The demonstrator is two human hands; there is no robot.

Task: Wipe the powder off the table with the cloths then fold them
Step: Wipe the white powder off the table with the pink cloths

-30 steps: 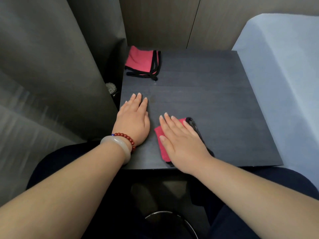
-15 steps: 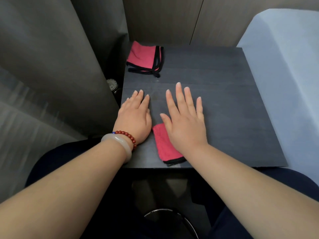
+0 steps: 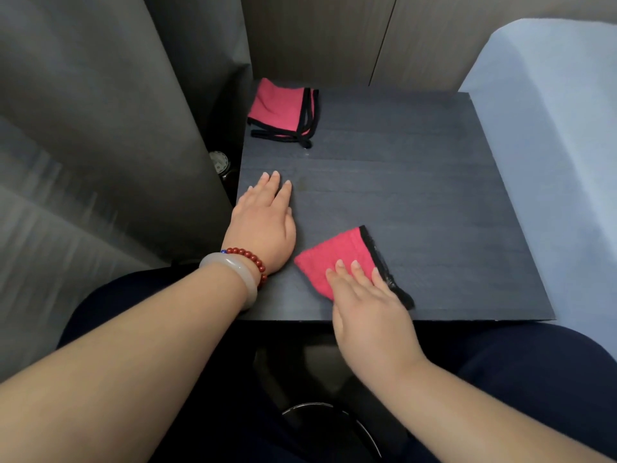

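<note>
A folded pink cloth with black trim (image 3: 337, 253) lies near the front edge of the dark table (image 3: 417, 195). My right hand (image 3: 367, 305) presses flat on its near part, fingers straight, palm reaching past the table edge. My left hand (image 3: 263, 218) rests flat on the table to the left of the cloth, not touching it. A second pink cloth (image 3: 282, 111), folded, lies at the far left corner. A faint powder smear (image 3: 302, 185) shows just right of my left fingers.
A grey curtain (image 3: 100, 128) hangs close along the table's left side. A light blue cushion (image 3: 551, 128) borders the right side. A small round dial (image 3: 218, 160) sits in the gap at the left. My legs are under the front edge.
My right hand, which had slid forward over the cloth, pulled back toward me to the front edge; the cloth now lies uncovered, turned and shifted right. My left hand stayed put.
</note>
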